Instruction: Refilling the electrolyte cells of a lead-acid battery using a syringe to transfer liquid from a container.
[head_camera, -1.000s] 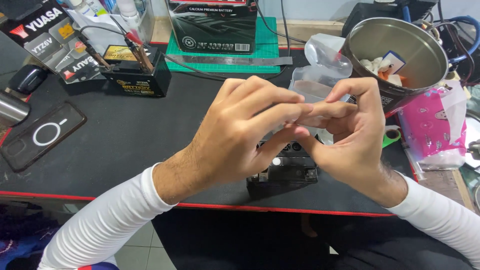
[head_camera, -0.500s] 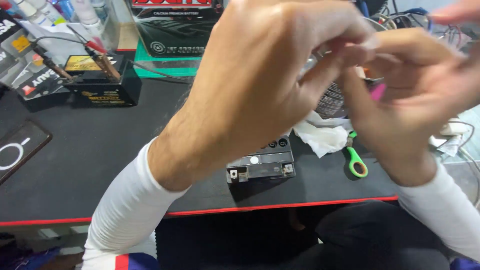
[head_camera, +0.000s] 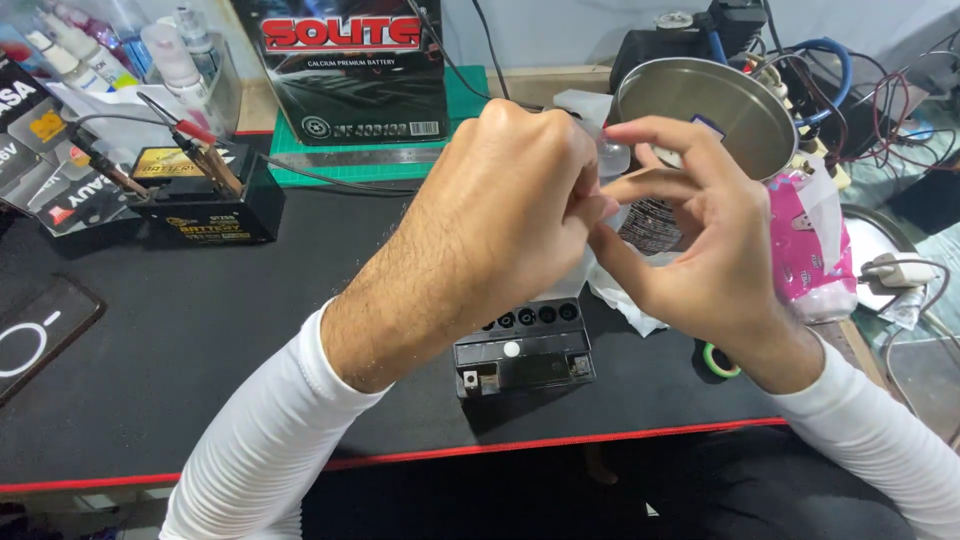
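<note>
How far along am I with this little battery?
Done: the small black battery sits on the mat with its filler holes open. In hand: left hand and right hand pinch a small clear item above it. Left: the holes remain uncapped.

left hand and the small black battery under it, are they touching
Apart: the head view shows the left hand raised against the right hand, with the small black battery on the mat below.
</note>
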